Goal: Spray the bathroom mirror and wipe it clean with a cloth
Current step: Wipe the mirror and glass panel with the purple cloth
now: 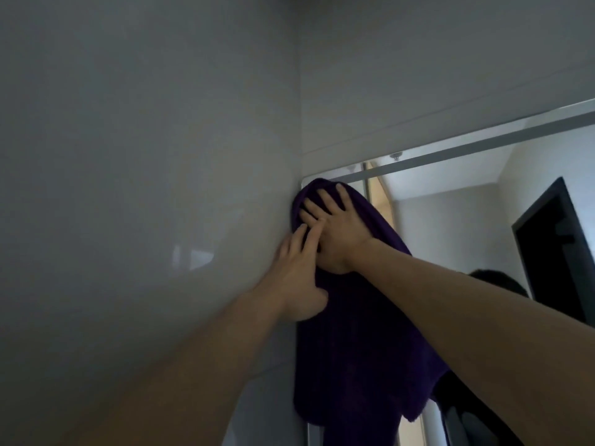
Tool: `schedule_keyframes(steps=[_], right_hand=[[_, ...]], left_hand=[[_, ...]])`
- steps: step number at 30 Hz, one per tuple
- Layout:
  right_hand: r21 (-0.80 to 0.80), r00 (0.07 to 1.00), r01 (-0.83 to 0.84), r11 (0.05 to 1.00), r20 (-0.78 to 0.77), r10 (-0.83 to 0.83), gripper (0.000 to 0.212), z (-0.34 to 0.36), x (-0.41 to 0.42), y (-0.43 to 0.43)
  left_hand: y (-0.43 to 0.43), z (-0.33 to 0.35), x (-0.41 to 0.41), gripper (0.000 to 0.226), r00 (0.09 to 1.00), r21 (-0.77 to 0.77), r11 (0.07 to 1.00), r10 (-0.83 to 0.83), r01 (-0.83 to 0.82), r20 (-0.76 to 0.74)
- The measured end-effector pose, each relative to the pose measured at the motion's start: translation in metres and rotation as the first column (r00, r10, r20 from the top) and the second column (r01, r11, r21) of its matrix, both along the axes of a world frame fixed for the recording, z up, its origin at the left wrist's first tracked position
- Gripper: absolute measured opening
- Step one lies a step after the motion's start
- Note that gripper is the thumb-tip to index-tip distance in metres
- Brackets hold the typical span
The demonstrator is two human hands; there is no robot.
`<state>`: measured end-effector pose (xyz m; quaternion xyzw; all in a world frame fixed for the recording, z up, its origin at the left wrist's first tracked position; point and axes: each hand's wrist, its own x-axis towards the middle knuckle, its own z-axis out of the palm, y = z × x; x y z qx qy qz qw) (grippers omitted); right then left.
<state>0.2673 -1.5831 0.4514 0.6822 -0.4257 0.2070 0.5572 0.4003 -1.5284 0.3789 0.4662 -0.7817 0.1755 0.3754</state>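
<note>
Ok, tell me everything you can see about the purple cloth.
The cloth is dark purple and looks like plush, fuzzy microfibre. It is spread flat against the top left corner of the mirror, beside the side wall, and hangs down in a long drape with a slightly ragged lower edge. The right hand presses its upper part with fingers spread; the left hand presses lower at its left edge. Whether it is damp cannot be told.
</note>
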Motion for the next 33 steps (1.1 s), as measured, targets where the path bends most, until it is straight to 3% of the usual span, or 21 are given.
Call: schedule_keyframes(steps=[3, 8, 12, 15, 21, 25, 27, 30, 33], right_hand=[[0.04, 0.998, 0.016, 0.999, -0.059, -0.013, 0.084, 0.007, -0.011, 0.005], [-0.007, 0.989, 0.142, 0.99, 0.052, -0.141, 0.083, 0.031, 0.0, 0.003], [-0.07, 0.985, 0.153, 0.986, 0.086, -0.147, 0.081, 0.035, 0.01, -0.005], [-0.073, 0.989, 0.136, 0.988, 0.072, -0.131, 0.084, 0.028, 0.01, -0.006], [0.012, 0.999, 0.041, 0.999, 0.014, -0.041, 0.086, -0.044, 0.004, 0.005], [0.093, 0.995, -0.032, 0.995, -0.091, 0.04, 0.079, -0.111, -0.019, 0.015], [0.13, 0.983, -0.014, 0.991, -0.18, 0.037, 0.078, -0.131, -0.041, 0.025], [0.145, 0.96, 0.007, 0.989, -0.279, 0.034, 0.076, -0.138, -0.078, 0.044], [0.027, 0.995, 0.015, 1.0, -0.103, -0.012, 0.073, -0.137, -0.115, 0.056]], left_hand=[[-0.002, -0.001, 0.001, 0.123, 1.0, -0.015, 1.0, 0.005, -0.005, -0.004], [-0.003, -0.005, -0.003, 0.122, 1.0, -0.036, 0.999, -0.007, 0.008, 0.021], [-0.009, -0.013, -0.003, 0.123, 0.997, -0.124, 0.992, 0.036, -0.028, 0.066], [-0.008, -0.013, -0.004, 0.121, 1.0, -0.09, 0.996, -0.017, 0.018, 0.009], [0.001, -0.008, -0.005, 0.112, 0.976, -0.067, 0.991, -0.127, 0.117, -0.175], [0.005, -0.01, -0.007, 0.098, 0.973, -0.074, 0.994, -0.094, 0.08, -0.209], [0.007, -0.011, -0.006, 0.096, 0.985, -0.067, 0.995, -0.079, 0.07, -0.151], [0.01, -0.015, -0.002, 0.096, 0.997, -0.077, 0.997, -0.012, 0.018, 0.073], [0.004, -0.025, -0.004, 0.097, 0.945, -0.14, 0.985, 0.136, -0.098, 0.296]])
